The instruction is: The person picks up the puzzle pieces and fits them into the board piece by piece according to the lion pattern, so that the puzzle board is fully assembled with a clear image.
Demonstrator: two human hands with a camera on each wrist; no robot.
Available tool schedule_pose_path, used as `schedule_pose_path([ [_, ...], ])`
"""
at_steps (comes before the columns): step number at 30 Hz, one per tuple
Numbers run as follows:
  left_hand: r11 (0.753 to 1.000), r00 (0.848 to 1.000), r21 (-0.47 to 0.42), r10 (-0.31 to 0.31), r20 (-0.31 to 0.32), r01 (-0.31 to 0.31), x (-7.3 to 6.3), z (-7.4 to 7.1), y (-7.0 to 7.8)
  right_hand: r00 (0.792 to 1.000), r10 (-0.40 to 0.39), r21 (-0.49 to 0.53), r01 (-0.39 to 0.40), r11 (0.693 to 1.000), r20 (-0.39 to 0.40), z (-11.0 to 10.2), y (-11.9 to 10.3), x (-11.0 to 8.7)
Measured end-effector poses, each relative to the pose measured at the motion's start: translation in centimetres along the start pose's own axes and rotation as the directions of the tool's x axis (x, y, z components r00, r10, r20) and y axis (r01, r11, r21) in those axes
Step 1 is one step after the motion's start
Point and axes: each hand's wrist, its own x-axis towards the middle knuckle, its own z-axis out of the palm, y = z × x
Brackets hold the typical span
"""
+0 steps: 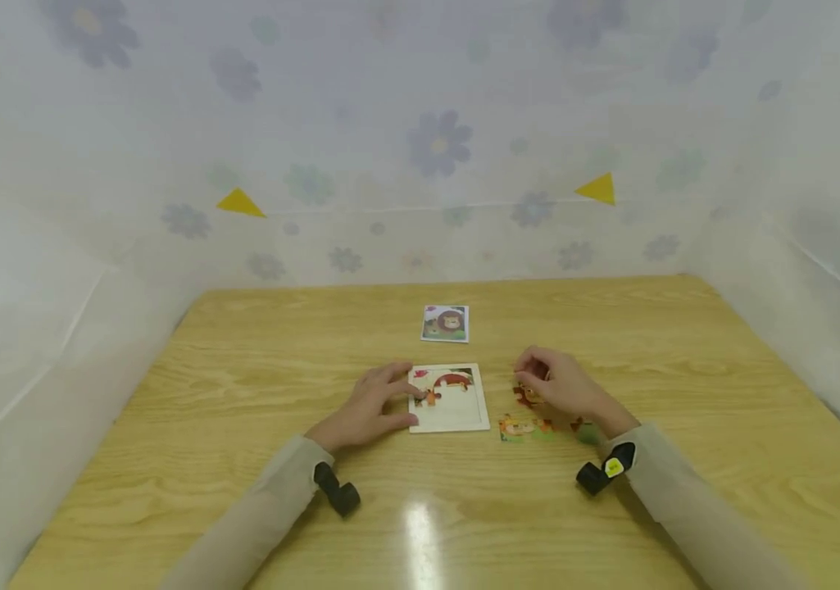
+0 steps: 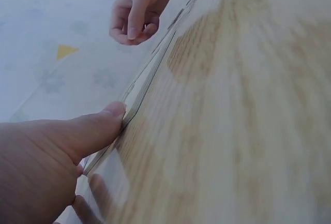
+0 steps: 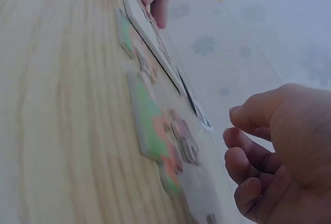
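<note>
"Guessing those pieces [image 1: 517, 428] are light, stiff?"

"Probably; pinch their edges. They're on the table [image 1: 279, 352], right of the board [image 1: 456, 415]."

"Grip?"

"Left hand [image 1: 371, 411] spread, touching the board; right hand [image 1: 565, 387] loosely curled, seemingly empty."

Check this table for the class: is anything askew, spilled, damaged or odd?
Nothing stands out. The loose puzzle pieces lie beside the partly filled board, ordinary for an unfinished puzzle, and I see no spill or damage.
</note>
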Motion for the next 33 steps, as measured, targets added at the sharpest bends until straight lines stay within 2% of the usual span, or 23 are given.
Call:
schedule_pose_path([
  [5, 1.0, 1.0, -0.011, -0.013, -0.013, 0.013, -0.4, -0.1, -0.2, 1.0, -0.003, -0.055, 0.003, 0.998, -0.008, -1.3, 0.9, -0.7],
  [12, 1.0, 1.0, -0.003, 0.002, -0.022, -0.003, -0.8, -0.1, -0.5, 0.987, 0.024, -0.096, -0.009, 0.995, 0.156, -1.8, 1.5, -1.0],
  [15, 1.0, 1.0, -0.013, -0.003, -0.014, 0.003, -0.9, -0.1, -0.5, 0.982, 0.015, -0.115, 0.007, 0.993, 0.189, -1.7, 1.2, -0.9],
  [25, 1.0, 1.0, -0.015, -0.015, -0.011, 0.015, -1.0, -0.2, -0.3, 0.974, 0.039, -0.066, -0.025, 0.997, 0.224, -1.4, 0.7, -0.7],
  [33, 1.0, 1.0, 0.013, 0.01, -0.016, -0.01, -1.0, -0.1, -0.3, 0.98, 0.028, 0.021, -0.033, 0.999, 0.198, -1.2, 0.7, -0.4],
])
